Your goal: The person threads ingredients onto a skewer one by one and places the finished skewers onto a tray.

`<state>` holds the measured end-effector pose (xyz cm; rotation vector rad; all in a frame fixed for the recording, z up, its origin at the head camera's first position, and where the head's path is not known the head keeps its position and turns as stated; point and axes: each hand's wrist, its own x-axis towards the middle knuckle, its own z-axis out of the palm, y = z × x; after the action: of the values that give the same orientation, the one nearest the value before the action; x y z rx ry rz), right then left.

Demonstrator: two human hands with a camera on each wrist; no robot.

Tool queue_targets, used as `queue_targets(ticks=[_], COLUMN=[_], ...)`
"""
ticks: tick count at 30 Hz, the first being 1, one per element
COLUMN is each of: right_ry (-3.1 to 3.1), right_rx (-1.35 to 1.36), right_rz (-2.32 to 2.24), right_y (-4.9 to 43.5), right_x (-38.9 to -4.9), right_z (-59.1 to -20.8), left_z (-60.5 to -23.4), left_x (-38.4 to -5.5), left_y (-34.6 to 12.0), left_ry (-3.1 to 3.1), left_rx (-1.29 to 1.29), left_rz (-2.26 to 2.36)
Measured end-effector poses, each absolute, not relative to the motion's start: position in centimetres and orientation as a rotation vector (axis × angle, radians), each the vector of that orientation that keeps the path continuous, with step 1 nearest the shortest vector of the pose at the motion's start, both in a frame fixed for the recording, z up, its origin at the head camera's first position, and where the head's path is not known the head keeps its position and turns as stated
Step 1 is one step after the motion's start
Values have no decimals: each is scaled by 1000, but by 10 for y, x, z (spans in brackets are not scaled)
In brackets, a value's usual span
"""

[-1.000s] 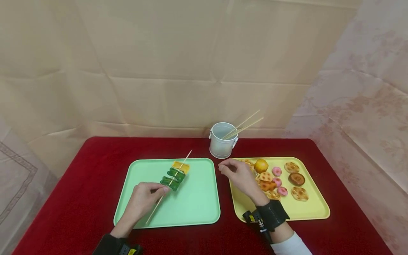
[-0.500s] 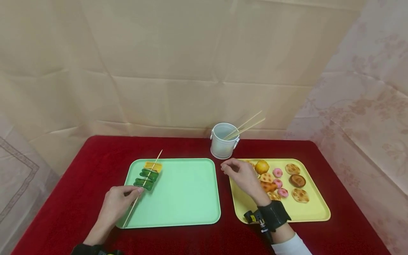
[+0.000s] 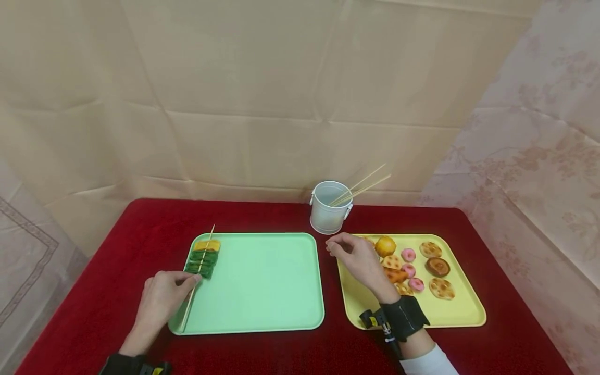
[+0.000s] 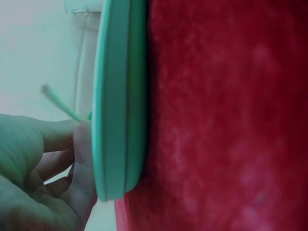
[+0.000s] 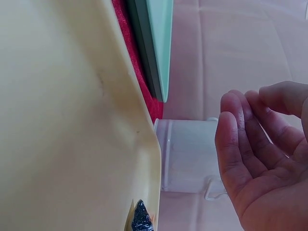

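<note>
At frame left, a person's left grip (image 3: 161,294) pinches a thin skewer (image 3: 189,306) between thumb and finger over the left side of a green tray (image 3: 267,281), a yellow block (image 3: 207,245) and green pieces (image 3: 201,263) threaded ahead of the fingertips. At centre right, the right grip (image 3: 358,263), loosely curled with nothing visible in it, hovers by the upper left corner of a yellow tray (image 3: 454,311) of food pieces (image 3: 440,288). From where I stand, the main risk is the left rim: released too far over, the skewer could perch there and roll onto the red bench (image 3: 290,354); a careless slip of those 2 pinching digits could shift the threaded pieces. No brand or lettering is readable on either tray or the white bucket (image 3: 325,216); yellow patches on the wrist gear (image 3: 404,316) are too small to read.
</note>
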<state>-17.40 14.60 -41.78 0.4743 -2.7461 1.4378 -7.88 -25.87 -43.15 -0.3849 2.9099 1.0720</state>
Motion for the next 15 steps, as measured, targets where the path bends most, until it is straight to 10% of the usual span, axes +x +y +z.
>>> queue_targets(ticks=[15], right_ry=[-2766], right_rx=[471], right_rz=[1409], right_y=[146], right_x=[-175], right_z=[-417], left_z=[-419], left_x=[-77], left_y=[-258], left_ry=[2952], left_rx=[-320], left_rz=[883])
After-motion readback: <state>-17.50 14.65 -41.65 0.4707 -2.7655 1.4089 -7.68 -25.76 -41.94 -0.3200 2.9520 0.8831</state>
